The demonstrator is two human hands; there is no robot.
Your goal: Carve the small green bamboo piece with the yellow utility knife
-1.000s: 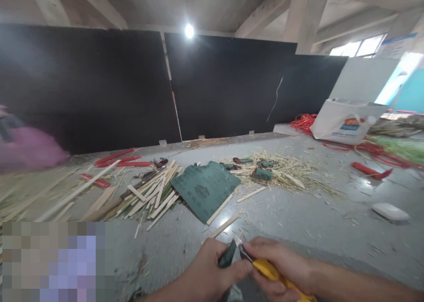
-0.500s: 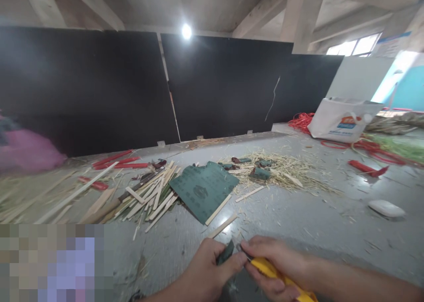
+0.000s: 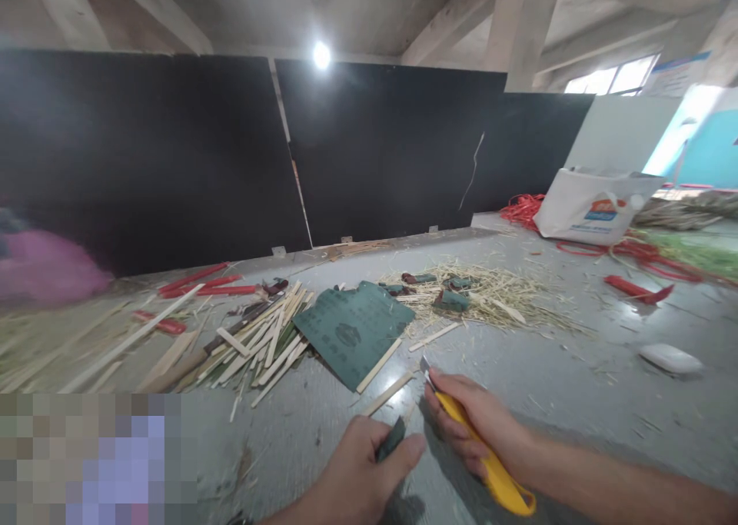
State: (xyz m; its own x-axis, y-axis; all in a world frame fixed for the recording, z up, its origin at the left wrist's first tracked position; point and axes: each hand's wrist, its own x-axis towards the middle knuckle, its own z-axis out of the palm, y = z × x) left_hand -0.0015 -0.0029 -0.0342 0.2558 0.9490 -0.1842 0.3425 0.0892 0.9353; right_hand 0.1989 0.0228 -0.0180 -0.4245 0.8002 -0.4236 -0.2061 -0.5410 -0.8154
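Observation:
At the bottom centre, my left hand (image 3: pixel 360 471) is closed round a small dark green folded piece of sandpaper (image 3: pixel 392 438). A pale thin tip (image 3: pixel 408 413) sticks out just past it, perhaps a bamboo strip; the rest is hidden by the fingers. To the right, my right hand (image 3: pixel 478 425) grips a yellow utility knife (image 3: pixel 499 480), its blade pointing up and away from me. Blade and left hand are apart. Ahead of both hands, a large green sandpaper sheet (image 3: pixel 351 337) with printed marks lies beside a pile of bamboo strips (image 3: pixel 270 344).
Curled sandpaper scraps (image 3: pixel 453 300) lie on pale shavings (image 3: pixel 507 294). Red pieces (image 3: pixel 201 288) are at the left, and a white oval object (image 3: pixel 670 359) is at the right. A white bag (image 3: pixel 600 206) stands among red strapping. A black partition (image 3: pixel 392 141) closes off the back.
My right hand has drawn the knife away from my left hand, up and to the right, so its blade now shows clear. The left hand keeps its hold almost in place.

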